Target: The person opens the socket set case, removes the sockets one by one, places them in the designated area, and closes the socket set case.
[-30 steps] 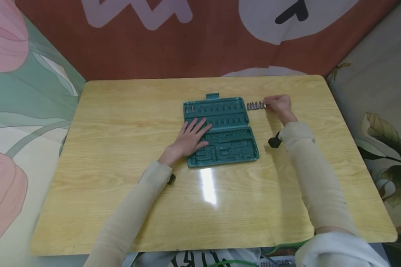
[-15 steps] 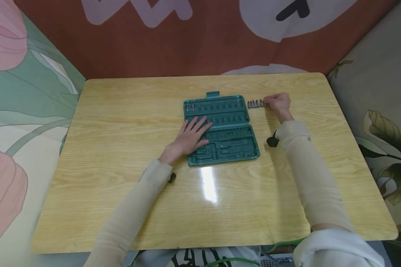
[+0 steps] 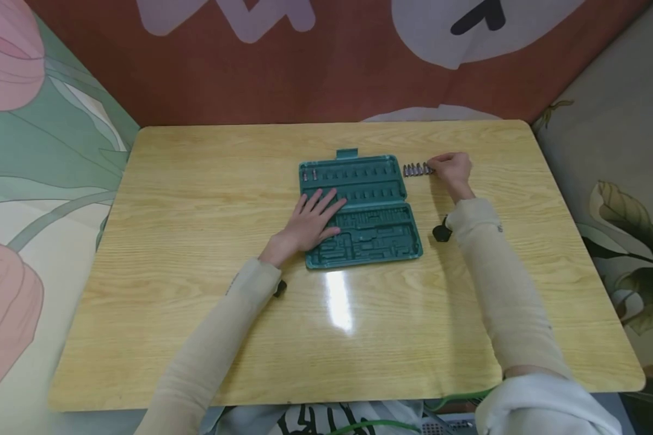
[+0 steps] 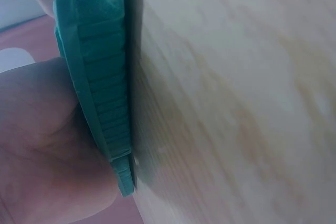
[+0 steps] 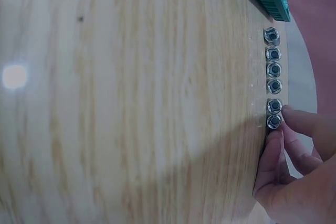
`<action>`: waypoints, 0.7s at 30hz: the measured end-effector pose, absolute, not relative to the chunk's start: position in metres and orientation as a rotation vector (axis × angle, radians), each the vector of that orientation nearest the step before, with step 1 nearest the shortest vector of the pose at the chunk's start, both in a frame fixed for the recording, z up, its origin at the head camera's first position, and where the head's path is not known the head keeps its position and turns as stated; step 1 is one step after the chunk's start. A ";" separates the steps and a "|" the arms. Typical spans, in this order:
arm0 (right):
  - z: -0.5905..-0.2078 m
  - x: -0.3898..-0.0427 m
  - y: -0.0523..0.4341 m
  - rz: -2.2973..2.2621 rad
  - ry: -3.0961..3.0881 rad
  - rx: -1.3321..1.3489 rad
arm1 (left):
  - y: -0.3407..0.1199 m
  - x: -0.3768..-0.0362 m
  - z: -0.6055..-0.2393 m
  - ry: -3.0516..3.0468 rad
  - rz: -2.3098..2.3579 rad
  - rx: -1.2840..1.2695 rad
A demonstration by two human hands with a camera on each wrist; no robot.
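A green plastic socket case (image 3: 364, 235) lies unfolded on the table, with moulded slots in both halves. Two small metal sockets (image 3: 309, 175) sit in its upper left slots. My left hand (image 3: 308, 225) rests flat across the case's left side, fingers spread, covering part of it. To the right of the case, several metal sockets (image 5: 273, 70) lie in a row, square holes showing in the right wrist view. At the row's right end, my right hand (image 3: 453, 169) pinches the last socket (image 5: 274, 122) between thumb and fingers, which partly hide it.
The wooden table (image 3: 196, 241) extends around the case on every side. Behind it stands a red-brown patterned wall (image 3: 332, 84). Green cable (image 3: 462, 397) runs below the table's front edge.
My right hand shifts very slightly left at the row's end. My left hand and the case stay in place, and the head view tilts a little.
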State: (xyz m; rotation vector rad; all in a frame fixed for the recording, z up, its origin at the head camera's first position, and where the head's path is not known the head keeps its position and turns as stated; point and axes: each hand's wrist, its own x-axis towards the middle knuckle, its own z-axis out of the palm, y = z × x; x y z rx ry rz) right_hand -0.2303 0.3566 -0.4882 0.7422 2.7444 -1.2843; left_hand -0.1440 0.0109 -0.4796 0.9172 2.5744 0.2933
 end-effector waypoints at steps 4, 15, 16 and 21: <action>-0.488 -0.230 0.358 -1.303 2.726 0.743 | 0.012 -0.144 -0.478 2.568 0.278 0.909; -0.488 -0.227 0.359 -1.374 2.683 0.791 | 0.012 -0.142 -0.477 2.579 0.314 0.929; -0.488 -0.226 0.359 -1.372 2.677 0.799 | 0.012 -0.142 -0.477 2.581 0.317 0.931; -0.487 -0.224 0.359 -1.426 2.621 0.833 | 0.012 -0.141 -0.476 2.610 0.319 0.944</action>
